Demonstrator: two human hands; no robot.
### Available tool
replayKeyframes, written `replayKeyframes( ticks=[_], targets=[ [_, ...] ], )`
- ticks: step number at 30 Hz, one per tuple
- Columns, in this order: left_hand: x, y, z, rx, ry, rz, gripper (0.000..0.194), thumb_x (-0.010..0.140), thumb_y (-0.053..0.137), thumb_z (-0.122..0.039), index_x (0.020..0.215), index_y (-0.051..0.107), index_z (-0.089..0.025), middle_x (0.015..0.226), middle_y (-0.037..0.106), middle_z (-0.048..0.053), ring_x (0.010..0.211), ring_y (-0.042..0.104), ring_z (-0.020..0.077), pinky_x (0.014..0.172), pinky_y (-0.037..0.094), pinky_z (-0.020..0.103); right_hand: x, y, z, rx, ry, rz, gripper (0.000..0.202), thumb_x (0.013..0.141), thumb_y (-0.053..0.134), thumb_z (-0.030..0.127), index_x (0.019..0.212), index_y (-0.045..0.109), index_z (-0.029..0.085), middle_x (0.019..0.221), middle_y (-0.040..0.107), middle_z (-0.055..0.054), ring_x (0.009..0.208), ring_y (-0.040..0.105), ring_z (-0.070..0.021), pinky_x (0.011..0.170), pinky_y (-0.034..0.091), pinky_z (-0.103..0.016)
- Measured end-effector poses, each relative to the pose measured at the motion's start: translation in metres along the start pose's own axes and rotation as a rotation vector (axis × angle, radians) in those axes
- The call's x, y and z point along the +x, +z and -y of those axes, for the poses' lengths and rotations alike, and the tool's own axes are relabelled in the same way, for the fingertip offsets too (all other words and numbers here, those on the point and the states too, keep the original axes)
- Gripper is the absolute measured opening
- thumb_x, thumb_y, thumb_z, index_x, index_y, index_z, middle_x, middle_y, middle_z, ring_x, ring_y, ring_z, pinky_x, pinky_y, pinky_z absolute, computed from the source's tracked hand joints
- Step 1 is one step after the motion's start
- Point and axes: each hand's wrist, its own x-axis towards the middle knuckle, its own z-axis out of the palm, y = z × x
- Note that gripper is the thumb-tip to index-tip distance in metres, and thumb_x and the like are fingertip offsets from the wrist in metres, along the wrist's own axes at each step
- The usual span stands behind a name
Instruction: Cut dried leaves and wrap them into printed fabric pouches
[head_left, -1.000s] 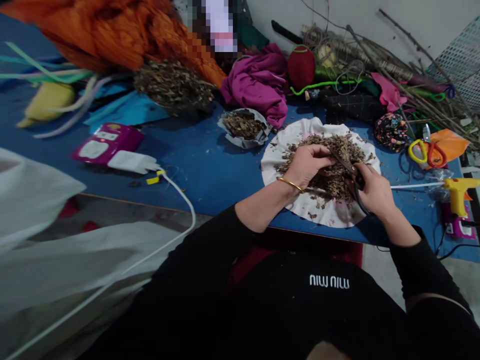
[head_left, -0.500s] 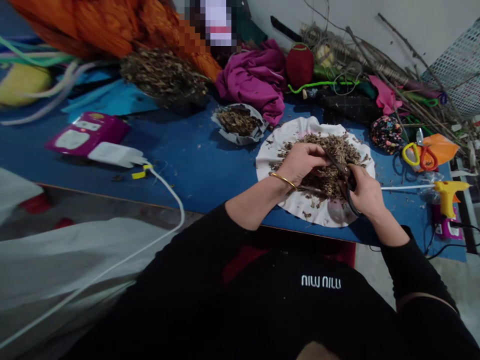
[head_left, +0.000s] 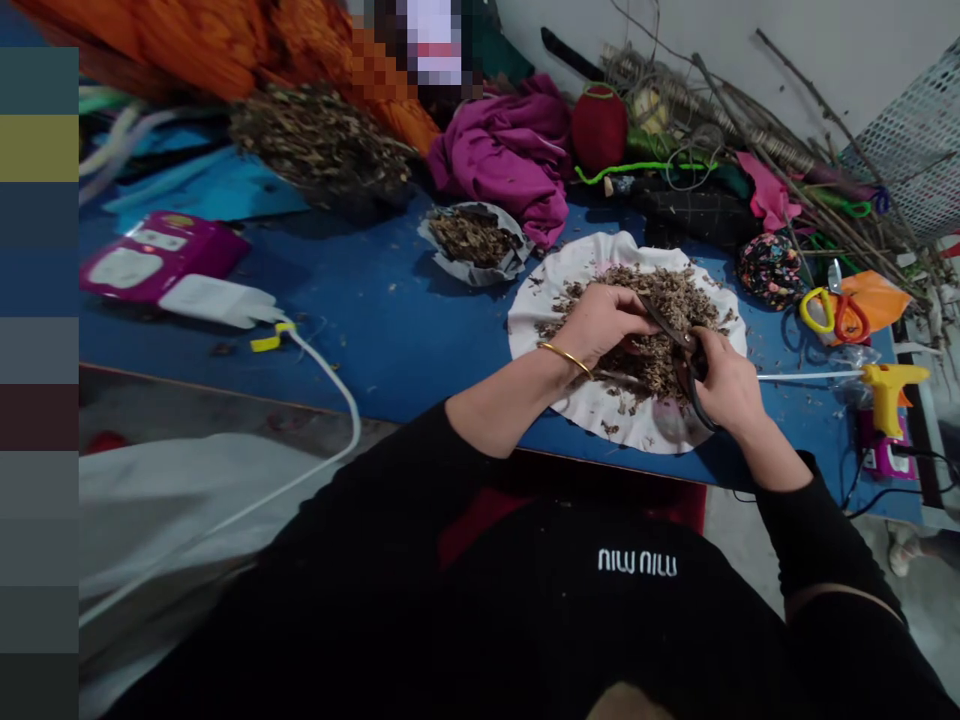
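A round white cloth (head_left: pixel 534 318) lies on the blue table, with a heap of crumbled dried leaves (head_left: pixel 671 285) on it. My right hand (head_left: pixel 727 380) is closed round the dark handles of a pair of scissors (head_left: pixel 670 328). The scissors' blades point up and left over the heap, their tips close to my left hand. My left hand (head_left: pixel 606 325), with a gold bangle at the wrist, is above the left part of the heap. Its fingers are curled together near the blades; what they pinch is hidden among the leaf bits.
A paper-lined bowl of dried leaves (head_left: pixel 476 242) is behind the cloth. Left are a purple power strip (head_left: pixel 169 260) and white cable (head_left: pixel 330 375). Right are yellow-and-red scissors (head_left: pixel 834 315) and a yellow glue gun (head_left: pixel 889 390). Fabric (head_left: pixel 502 145) and twigs (head_left: pixel 810 160) line the back.
The whole view has shifted slightly, so table things sit a little further left. Both hands keep nearly the same place over the heap, with the scissors still in the right.
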Motion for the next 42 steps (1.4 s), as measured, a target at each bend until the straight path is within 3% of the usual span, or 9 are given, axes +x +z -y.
replayKeyframes(
  ticks=[9,16,23,30,34,38,42],
  targets=[
    [0.001,-0.002,-0.002,0.014,-0.027,-0.010,0.018,0.063,0.081,-0.004,0.061,0.065,-0.014,0.062,0.062,-0.001,0.056,0.055,0.0092,0.052,0.050,0.023,-0.001,0.001,-0.002,-0.048,0.028,0.058,0.044,0.091,0.046,0.036,0.125,0.065,0.016,0.107,0.076,-0.018,0.090,0.071,-0.0321,0.074,0.053,-0.040],
    [0.001,0.001,0.002,0.086,0.004,-0.007,0.015,0.061,0.087,-0.010,0.064,0.072,-0.013,0.062,0.066,0.000,0.056,0.056,0.0100,0.050,0.049,0.023,0.001,-0.001,0.002,-0.022,-0.004,0.009,0.054,0.092,0.050,0.044,0.136,0.061,0.016,0.124,0.073,-0.019,0.097,0.071,-0.0336,0.075,0.055,-0.041],
    [0.000,0.000,0.004,0.057,-0.009,0.017,0.020,0.059,0.091,-0.011,0.065,0.072,-0.013,0.065,0.066,0.000,0.057,0.056,0.0095,0.051,0.050,0.022,-0.001,0.004,-0.004,0.006,-0.006,-0.008,0.038,0.092,0.048,0.039,0.117,0.068,0.019,0.093,0.077,-0.013,0.078,0.069,-0.0264,0.063,0.045,-0.032],
    [0.004,-0.003,0.000,-0.168,-0.044,-0.047,0.014,0.069,0.082,-0.004,0.076,0.074,-0.014,0.078,0.070,0.001,0.071,0.064,0.0114,0.064,0.058,0.026,0.002,-0.004,-0.005,0.137,0.033,-0.073,0.058,0.092,0.055,0.063,0.131,0.064,0.021,0.113,0.075,-0.014,0.092,0.071,-0.0283,0.075,0.055,-0.039],
    [0.005,-0.006,-0.001,-0.255,-0.036,-0.036,0.020,0.072,0.080,-0.004,0.088,0.076,-0.015,0.087,0.073,0.003,0.083,0.069,0.0147,0.075,0.063,0.031,0.003,-0.008,-0.010,0.128,0.036,-0.071,0.064,0.091,0.054,0.071,0.131,0.064,0.022,0.116,0.074,-0.014,0.095,0.071,-0.0294,0.077,0.056,-0.040],
    [0.007,-0.007,0.001,-0.274,0.022,-0.083,0.026,0.071,0.081,-0.004,0.093,0.072,-0.015,0.086,0.071,0.001,0.083,0.068,0.0132,0.075,0.062,0.027,0.003,-0.010,-0.009,0.123,0.017,-0.020,0.068,0.092,0.051,0.073,0.132,0.063,0.020,0.120,0.072,-0.016,0.097,0.071,-0.0304,0.079,0.056,-0.041],
    [0.007,-0.004,0.003,-0.241,0.020,-0.131,0.021,0.070,0.080,-0.004,0.082,0.067,-0.014,0.077,0.067,-0.001,0.078,0.067,0.0126,0.070,0.062,0.026,0.002,-0.010,-0.006,0.123,0.014,0.006,0.068,0.092,0.051,0.072,0.132,0.063,0.019,0.116,0.073,-0.016,0.094,0.070,-0.0304,0.076,0.055,-0.040]
  ],
)
